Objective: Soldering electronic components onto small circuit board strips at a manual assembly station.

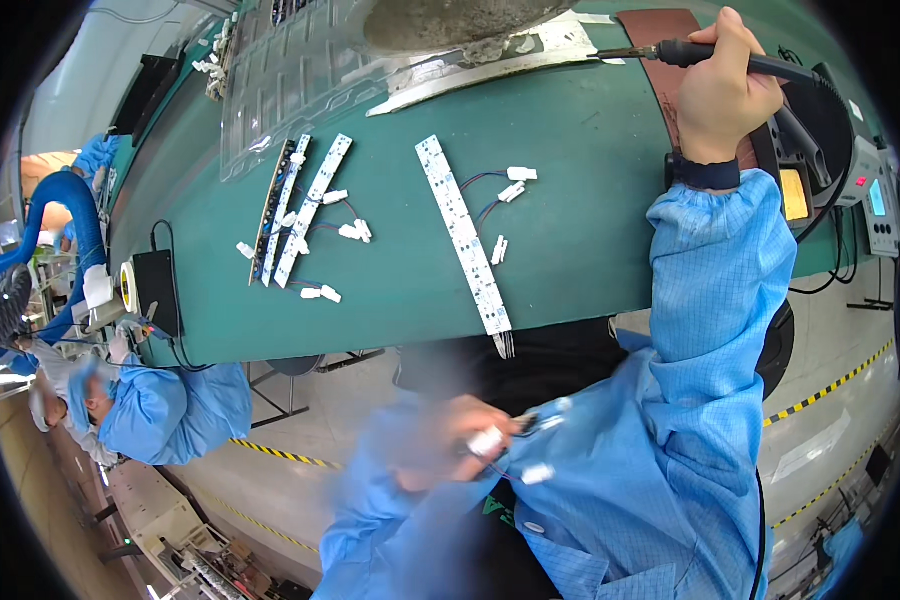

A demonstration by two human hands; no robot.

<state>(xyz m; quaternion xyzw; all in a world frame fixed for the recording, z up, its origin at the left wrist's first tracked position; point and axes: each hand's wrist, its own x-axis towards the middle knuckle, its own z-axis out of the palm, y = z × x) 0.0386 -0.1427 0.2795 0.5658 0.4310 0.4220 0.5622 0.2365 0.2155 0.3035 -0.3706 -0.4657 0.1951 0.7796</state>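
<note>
My right hand [727, 92] is closed around the black handle of a soldering iron [676, 53] at the upper right. The iron's tip points left and meets the end of a long, stained white plate [500, 68]. Down by my lap, below the table edge, my left hand [450, 435] is smeared by motion. Its fingers are closed on wires with white connectors [538, 473]; whether a board is attached cannot be made out. A white LED circuit strip [462, 230] with wired connectors lies mid-table, its near end overhanging the edge.
Several more circuit strips [313, 210] with white plugs lie on the left of the green table [390, 290]. A clear plastic tray [300, 105] and a rounded grey object [450, 22] are at the back. A soldering station [875, 200] and yellow sponge [793, 194] stand right. A co-worker [170, 410] sits left.
</note>
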